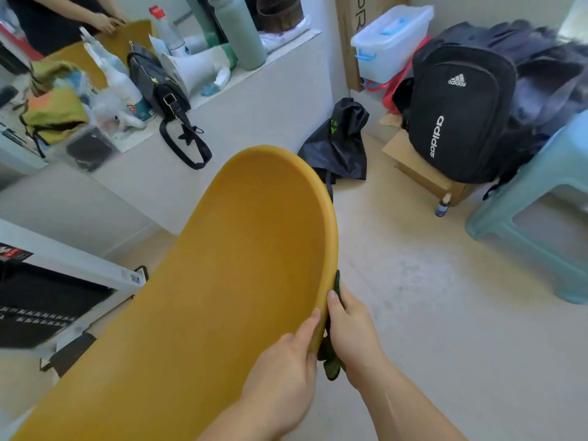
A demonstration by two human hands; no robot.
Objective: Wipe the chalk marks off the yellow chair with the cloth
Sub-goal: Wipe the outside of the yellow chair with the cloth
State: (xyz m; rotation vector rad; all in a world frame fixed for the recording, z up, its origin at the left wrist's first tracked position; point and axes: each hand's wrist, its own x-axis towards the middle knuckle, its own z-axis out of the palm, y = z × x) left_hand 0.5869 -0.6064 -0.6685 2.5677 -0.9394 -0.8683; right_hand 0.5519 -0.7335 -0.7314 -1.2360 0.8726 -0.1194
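Note:
The yellow chair (229,265) fills the middle of the view, tilted so its smooth shell faces me; no chalk marks show on this side. My left hand (283,374) grips the shell's right rim near the bottom. My right hand (353,335) sits just beyond that rim, pressing a dark green cloth (332,361) against the chair's outer edge. Most of the cloth is hidden behind the rim and my fingers.
A low white ledge (254,100) at the left holds bottles, a black handbag (159,84) and a megaphone. Another person's hand (106,22) rests at the top left. A black backpack (461,113), a dark bag (337,141) and a teal stool (541,192) stand on the floor to the right.

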